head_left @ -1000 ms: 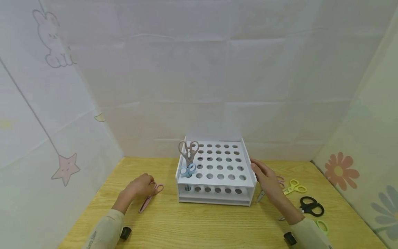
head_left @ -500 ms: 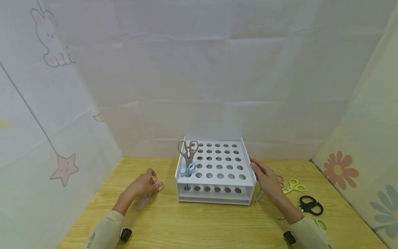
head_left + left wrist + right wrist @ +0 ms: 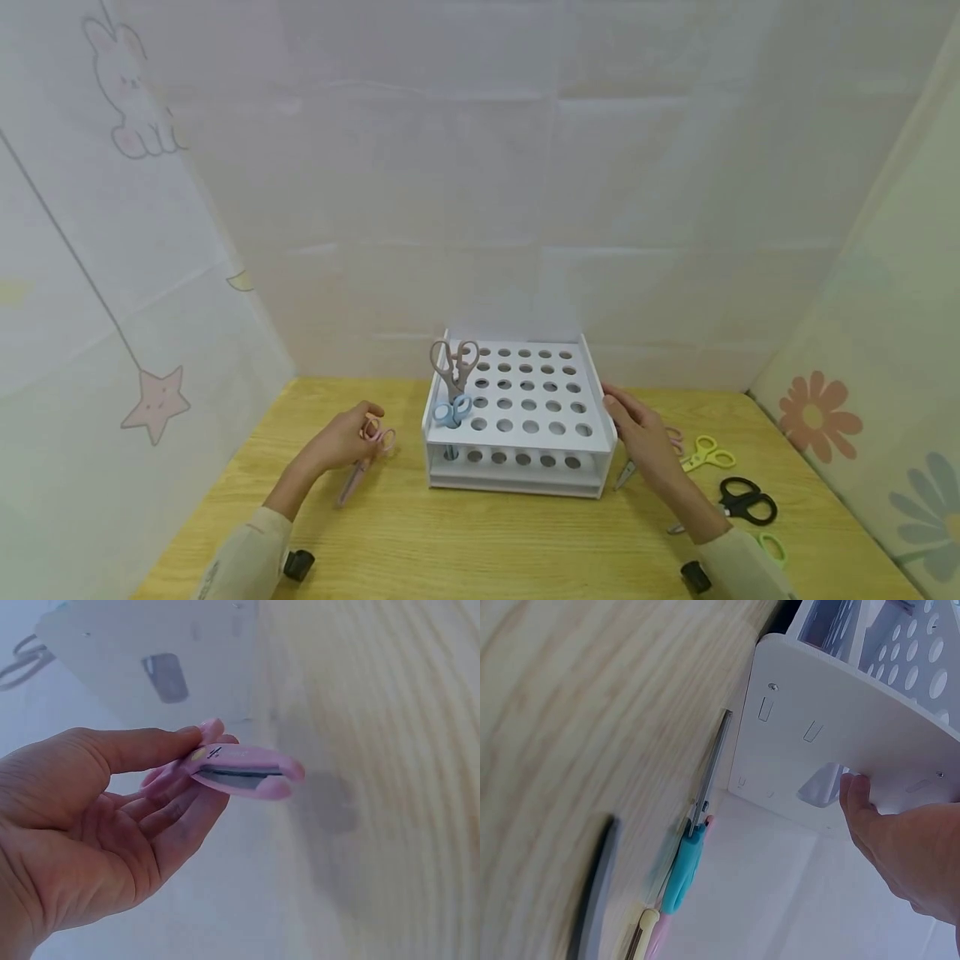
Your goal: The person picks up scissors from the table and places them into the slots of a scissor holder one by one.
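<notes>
Pink scissors (image 3: 360, 467) are pinched by my left hand (image 3: 341, 440), left of the white rack. In the left wrist view, the thumb and fingers of my left hand (image 3: 127, 802) grip the pink scissors (image 3: 244, 769) near the handles, blades pointing away and off the table. My right hand (image 3: 648, 442) rests against the right side of the white rack (image 3: 517, 482); in the right wrist view the fingertips of my right hand (image 3: 907, 840) touch the side panel (image 3: 795, 735) by its cutout. Brown scissors (image 3: 454, 367) and light blue scissors (image 3: 453, 410) stand in holes at the rack's left.
Right of the rack on the wooden table (image 3: 480, 542) lie yellow scissors (image 3: 707, 452), black scissors (image 3: 742, 502), green-handled scissors (image 3: 772, 548) and a pink-handled pair (image 3: 675, 438), partly behind my right arm. Teal-handled scissors (image 3: 682, 874) show beside the rack in the right wrist view.
My left hand has taken hold of the pink scissors and raised them slightly; its fingers have moved up and toward the back. The right hand and rack have stayed in place.
</notes>
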Tool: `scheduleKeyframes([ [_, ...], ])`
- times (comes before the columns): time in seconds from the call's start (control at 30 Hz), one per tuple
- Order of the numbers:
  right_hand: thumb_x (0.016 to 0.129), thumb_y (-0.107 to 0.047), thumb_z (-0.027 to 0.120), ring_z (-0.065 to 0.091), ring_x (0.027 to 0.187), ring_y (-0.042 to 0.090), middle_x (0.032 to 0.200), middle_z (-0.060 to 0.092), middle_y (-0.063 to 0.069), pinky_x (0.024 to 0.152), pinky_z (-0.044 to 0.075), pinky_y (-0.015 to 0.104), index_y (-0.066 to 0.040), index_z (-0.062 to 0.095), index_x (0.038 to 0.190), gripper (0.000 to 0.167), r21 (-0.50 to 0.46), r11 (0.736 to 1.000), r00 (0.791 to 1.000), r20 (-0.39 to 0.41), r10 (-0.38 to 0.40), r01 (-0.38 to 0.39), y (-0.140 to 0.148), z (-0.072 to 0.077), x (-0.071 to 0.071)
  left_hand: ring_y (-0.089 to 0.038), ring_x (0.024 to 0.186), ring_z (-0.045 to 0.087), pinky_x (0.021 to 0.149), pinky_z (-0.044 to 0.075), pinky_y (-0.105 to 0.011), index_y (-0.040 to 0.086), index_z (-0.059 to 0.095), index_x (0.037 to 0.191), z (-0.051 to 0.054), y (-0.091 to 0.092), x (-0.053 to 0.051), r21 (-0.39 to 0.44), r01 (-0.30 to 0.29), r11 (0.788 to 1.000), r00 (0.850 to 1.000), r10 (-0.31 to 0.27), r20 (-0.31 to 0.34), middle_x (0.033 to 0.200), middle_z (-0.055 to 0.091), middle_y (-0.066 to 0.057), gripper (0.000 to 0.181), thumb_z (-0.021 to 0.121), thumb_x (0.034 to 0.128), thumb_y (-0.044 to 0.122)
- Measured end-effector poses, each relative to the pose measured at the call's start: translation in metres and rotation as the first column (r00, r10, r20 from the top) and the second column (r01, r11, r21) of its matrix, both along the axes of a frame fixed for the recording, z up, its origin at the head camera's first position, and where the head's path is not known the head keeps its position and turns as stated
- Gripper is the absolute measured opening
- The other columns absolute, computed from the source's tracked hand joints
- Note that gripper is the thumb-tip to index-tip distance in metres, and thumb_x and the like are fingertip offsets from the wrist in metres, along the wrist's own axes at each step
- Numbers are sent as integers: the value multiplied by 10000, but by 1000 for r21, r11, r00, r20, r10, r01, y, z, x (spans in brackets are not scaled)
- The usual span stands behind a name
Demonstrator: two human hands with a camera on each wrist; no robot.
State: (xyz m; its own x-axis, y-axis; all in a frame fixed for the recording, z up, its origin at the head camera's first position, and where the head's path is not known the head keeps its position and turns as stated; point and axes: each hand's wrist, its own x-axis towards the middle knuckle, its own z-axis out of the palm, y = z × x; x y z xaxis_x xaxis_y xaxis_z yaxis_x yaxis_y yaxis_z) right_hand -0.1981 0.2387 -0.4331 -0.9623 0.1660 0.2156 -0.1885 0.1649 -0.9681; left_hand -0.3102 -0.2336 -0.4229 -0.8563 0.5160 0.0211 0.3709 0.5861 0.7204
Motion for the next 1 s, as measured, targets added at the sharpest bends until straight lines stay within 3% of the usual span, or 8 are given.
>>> scheduleKeyframes([
  [0.13, 1065, -383, 521, 506, 1313, 200, 1515, 454, 193, 949, 467, 206, -21, 439, 1528, 593, -5, 1000, 1000, 3, -2, 2, 0, -3, 1, -295, 752, 672, 587, 530, -358, -62, 442, 1435, 9, 7, 6, 43, 54, 998, 998, -55, 19, 933, 576, -96, 520, 633, 950, -55],
  [0.37, 1065, -379, 520, 527, 1280, 146, 1505, 460, 209, 955, 465, 212, -8, 445, 1521, 592, -10, 1000, 1000, -20, 3, -3, -2, -3, 0, -247, 742, 682, 598, 557, -356, 18, 559, 1381, 34, 26, 20, 48, 118, 992, 987, -112, -115, 947, 629, -56, 401, 604, 984, -18],
  [0.73, 1070, -374, 509, 477, 1338, 271, 1514, 448, 209, 937, 466, 184, -30, 437, 1531, 581, -11, 1000, 1000, 5, -2, 2, -5, 4, 3, -141, 756, 658, 632, 555, -330, 82, 640, 1289, 82, 48, 54, 107, 73, 992, 969, -46, -243, 934, 668, -13, 341, 698, 954, 59],
  [1.0, 1079, -354, 494, 451, 1358, 281, 1524, 429, 222, 951, 454, 182, -1, 416, 1534, 581, -16, 1000, 1000, -3, 12, -12, -5, 6, 4, -176, 766, 690, 659, 583, -355, 70, 617, 1332, 99, 68, 70, 277, 133, 952, 967, -62, -249, 939, 668, -37, 369, 699, 977, 125],
])
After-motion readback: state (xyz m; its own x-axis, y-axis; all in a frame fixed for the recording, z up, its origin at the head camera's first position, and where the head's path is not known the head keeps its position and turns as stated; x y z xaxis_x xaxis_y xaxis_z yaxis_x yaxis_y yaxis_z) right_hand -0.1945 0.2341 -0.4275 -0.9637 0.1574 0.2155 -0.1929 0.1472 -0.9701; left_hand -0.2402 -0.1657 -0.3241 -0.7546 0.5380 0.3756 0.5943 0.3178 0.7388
